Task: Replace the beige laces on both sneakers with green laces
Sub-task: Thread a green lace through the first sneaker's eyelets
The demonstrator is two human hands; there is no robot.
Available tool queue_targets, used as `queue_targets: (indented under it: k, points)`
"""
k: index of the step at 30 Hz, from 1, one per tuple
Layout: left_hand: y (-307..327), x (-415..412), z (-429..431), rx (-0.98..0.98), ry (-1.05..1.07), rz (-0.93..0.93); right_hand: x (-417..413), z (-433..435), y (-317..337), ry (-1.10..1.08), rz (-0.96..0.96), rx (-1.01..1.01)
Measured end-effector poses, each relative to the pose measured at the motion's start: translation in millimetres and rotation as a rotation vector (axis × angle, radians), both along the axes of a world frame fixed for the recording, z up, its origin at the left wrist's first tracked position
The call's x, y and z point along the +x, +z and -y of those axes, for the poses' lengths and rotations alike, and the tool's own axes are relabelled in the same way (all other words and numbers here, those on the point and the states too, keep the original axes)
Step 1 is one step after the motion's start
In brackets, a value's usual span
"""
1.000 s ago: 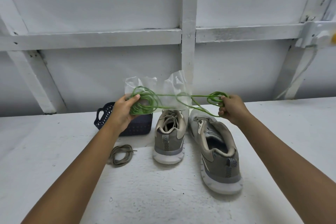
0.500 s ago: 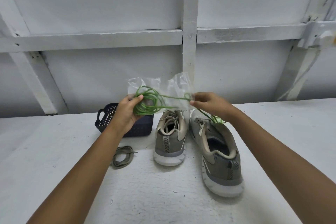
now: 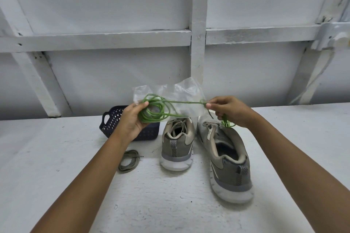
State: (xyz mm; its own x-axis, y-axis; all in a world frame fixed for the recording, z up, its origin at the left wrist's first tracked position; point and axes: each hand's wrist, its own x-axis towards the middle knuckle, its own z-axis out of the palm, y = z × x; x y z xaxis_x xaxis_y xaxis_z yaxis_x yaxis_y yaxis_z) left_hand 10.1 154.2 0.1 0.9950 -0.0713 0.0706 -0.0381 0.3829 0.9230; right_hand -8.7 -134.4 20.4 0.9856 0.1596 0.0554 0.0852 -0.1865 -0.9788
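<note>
Head view, looking down over both forearms at a white desk, w/ a white framed wall behind.

The left hand is raised above the desk. Its grip is curled round a coil of green laces, thumb on top so the loops don't spill. A clear plastic bag stands up behind the coil, apparently caught in the same grip.

One green strand runs level to the right hand. Its thumb & forefinger are pinched together on the strand, holding it taut, prob. to draw one lace free of the bundle. A few green loops hang below that hand.

Under the hands, two grey-beige sneakers sit heels toward the camera.
- **Laced sneaker**, on the left: beige lace in place.
- **Unlaced sneaker**, on the right & nearer: eyelets look bare, ready for green.

A loose beige lace lies coiled on the desk left of the shoes, out of the way. A dark blue basket sits behind it, partly hidden by the left hand.
</note>
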Motion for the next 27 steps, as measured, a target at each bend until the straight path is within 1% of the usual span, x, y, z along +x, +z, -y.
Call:
queue_targets:
  k: [5, 9, 12, 15, 17, 20, 21, 24, 27]
  points:
    - [-3, -1, -6, -0.025, 0.034, -0.026, 6, 6, -6, -0.239, 0.014, 0.181]
    - [-3, -1, -10, -0.051, 0.044, -0.031, 11, 10, -9, -0.542, -0.047, 0.217]
    - [-3, 0, -15, -0.067, 0.042, -0.028, 13, 11, -10, -0.633, -0.114, 0.213]
    - [-3, 1, -18, -0.09, 0.032, -0.024, 13, 10, -14, -0.643, -0.174, 0.09]
    - [-3, 0, -20, -0.103, 0.037, -0.024, 11, 8, -14, -0.629, -0.158, -0.071]
    - [-3, -1, -21, -0.107, 0.036, -0.028, 6, 0, -9, -0.503, 0.004, -0.482]
    - [-3, -1, -20, -0.105, 0.032, -0.027, 3, -5, -6, -0.44, 0.077, -0.542]
    - [-3, -2, -19, -0.102, 0.014, -0.018, -2, -22, 2, -0.225, 0.244, -0.586]
    - [-1, -4, -18, -0.106, -0.011, 0.001, 1, -33, 4, -0.146, 0.275, -0.582]
